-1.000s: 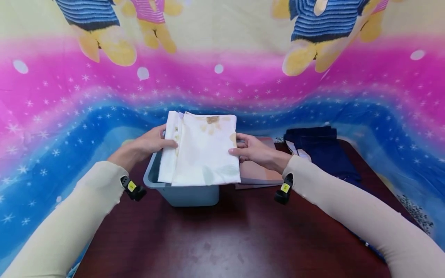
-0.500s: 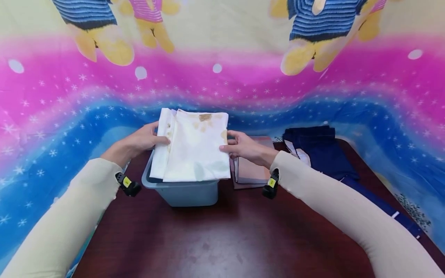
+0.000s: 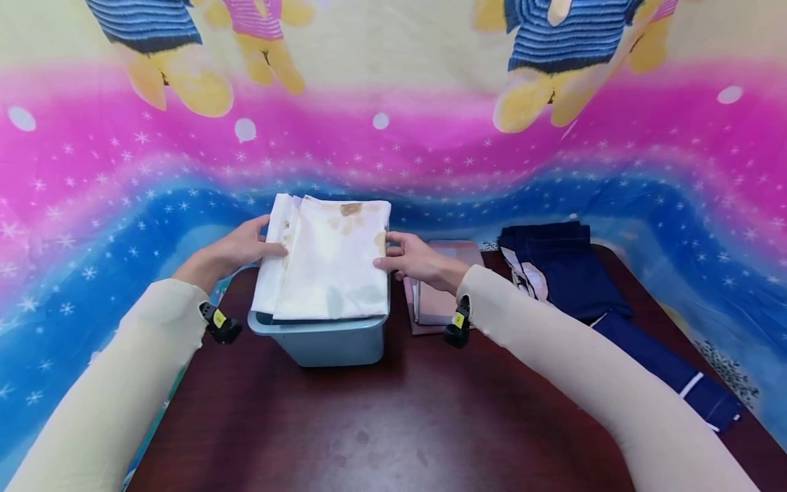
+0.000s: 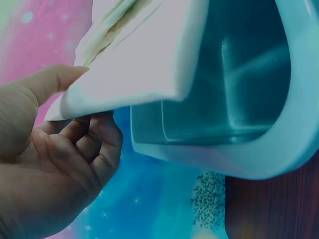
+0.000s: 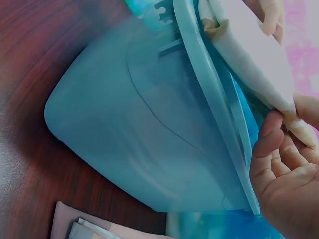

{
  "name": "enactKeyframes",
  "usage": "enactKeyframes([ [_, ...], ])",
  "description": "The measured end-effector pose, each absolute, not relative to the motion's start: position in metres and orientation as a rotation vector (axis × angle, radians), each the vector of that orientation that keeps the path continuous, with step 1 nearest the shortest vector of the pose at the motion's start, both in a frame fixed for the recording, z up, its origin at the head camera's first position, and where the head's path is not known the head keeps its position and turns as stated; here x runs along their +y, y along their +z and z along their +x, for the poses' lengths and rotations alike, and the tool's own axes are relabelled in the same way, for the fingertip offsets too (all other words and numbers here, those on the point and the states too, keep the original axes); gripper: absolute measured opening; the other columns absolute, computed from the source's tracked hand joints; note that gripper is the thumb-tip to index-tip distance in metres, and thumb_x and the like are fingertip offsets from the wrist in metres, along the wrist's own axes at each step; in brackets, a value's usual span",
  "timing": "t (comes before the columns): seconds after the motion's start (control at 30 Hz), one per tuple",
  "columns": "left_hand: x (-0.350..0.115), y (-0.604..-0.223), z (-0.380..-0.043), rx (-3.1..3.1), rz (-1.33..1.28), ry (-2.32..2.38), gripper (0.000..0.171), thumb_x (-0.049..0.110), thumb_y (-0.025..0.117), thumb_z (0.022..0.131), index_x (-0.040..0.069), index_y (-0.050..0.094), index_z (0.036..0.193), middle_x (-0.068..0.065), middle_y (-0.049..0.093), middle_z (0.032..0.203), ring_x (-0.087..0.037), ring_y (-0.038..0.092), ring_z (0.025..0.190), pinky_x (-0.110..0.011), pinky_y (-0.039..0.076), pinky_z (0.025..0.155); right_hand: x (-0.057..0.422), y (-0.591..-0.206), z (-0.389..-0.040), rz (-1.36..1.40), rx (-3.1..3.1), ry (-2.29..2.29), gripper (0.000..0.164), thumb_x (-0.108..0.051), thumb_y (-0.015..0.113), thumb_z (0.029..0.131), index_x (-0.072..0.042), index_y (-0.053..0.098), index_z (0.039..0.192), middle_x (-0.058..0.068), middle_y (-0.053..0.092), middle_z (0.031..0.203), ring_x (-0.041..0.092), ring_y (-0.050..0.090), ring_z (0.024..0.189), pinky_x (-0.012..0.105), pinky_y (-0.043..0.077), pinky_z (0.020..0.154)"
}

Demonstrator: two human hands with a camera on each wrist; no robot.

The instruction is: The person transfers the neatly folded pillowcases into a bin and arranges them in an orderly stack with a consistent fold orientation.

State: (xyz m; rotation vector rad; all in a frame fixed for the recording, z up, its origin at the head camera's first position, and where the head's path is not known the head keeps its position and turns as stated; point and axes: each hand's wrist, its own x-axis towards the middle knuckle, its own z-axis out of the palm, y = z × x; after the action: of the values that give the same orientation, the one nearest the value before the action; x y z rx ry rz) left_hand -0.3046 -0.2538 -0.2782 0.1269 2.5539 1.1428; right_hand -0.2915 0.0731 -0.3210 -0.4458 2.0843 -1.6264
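A folded white cloth (image 3: 335, 266) with pale leaf and flower prints lies level over the mouth of a grey-blue plastic bin (image 3: 338, 345). My left hand (image 3: 240, 246) pinches its left edge, thumb on top and fingers curled beneath, as the left wrist view shows. On the opposite edge my right hand (image 3: 421, 260) grips the cloth between thumb and fingers. From the left wrist, the cloth (image 4: 129, 74) hangs above the bin's opening, whose inner wall (image 4: 194, 122) shows bare. In the right wrist view the cloth (image 5: 254, 50) is close over the bin's rim (image 5: 214, 99).
Right of the bin lies a folded pinkish cloth (image 3: 436, 304) on the dark wooden table (image 3: 393, 424). Folded navy clothing (image 3: 572, 273) sits at the back right, with another navy folded piece (image 3: 670, 369) in front. A printed curtain (image 3: 381, 157) hangs behind.
Both hands have carried the white cloth leftward and slightly down, from overhanging the bin's right side to squarely over its mouth. More of the pinkish cloth and navy pieces shows.
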Motion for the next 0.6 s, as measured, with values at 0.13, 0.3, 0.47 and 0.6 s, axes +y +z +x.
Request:
enactKeyframes([
  [0.13,-0.254,-0.279,-0.308,2.561,0.112,1.121,0.087,0.020,0.060,0.101,0.013,0.000,0.164,-0.027,0.048,0.146,-0.041,0.060,0.126,-0.053,0.053,0.102,0.068,-0.324,-0.295,-0.435,2.093,-1.630,0.060,-0.014,0.059,0.102,-0.012,0.033,0.156,0.014,0.060,0.142,0.016,0.058,0.090,0.032,0.044,0.078],
  [0.3,-0.250,-0.280,-0.313,2.579,0.091,1.093,0.087,0.021,0.061,0.101,0.011,0.002,0.163,-0.028,0.049,0.145,-0.042,0.061,0.125,-0.052,0.054,0.100,0.065,-0.323,-0.299,-0.412,2.139,-1.607,0.059,-0.016,0.060,0.102,-0.011,0.035,0.155,0.014,0.061,0.142,0.017,0.061,0.095,0.032,0.047,0.079],
  [0.47,-0.248,-0.283,-0.317,2.602,0.074,1.082,0.089,0.022,0.061,0.101,0.012,-0.002,0.164,-0.029,0.048,0.147,-0.043,0.060,0.126,-0.051,0.054,0.099,0.064,-0.323,-0.304,-0.366,2.153,-1.612,0.060,-0.017,0.061,0.101,-0.012,0.035,0.155,0.013,0.061,0.142,0.019,0.061,0.098,0.034,0.047,0.082],
  [0.6,-0.246,-0.284,-0.320,2.621,0.067,1.067,0.088,0.020,0.059,0.102,0.010,-0.002,0.163,-0.030,0.047,0.147,-0.043,0.059,0.126,-0.052,0.054,0.100,0.061,-0.324,-0.307,-0.354,2.163,-1.593,0.059,-0.017,0.061,0.102,-0.012,0.035,0.155,0.013,0.061,0.141,0.020,0.061,0.100,0.033,0.048,0.082],
])
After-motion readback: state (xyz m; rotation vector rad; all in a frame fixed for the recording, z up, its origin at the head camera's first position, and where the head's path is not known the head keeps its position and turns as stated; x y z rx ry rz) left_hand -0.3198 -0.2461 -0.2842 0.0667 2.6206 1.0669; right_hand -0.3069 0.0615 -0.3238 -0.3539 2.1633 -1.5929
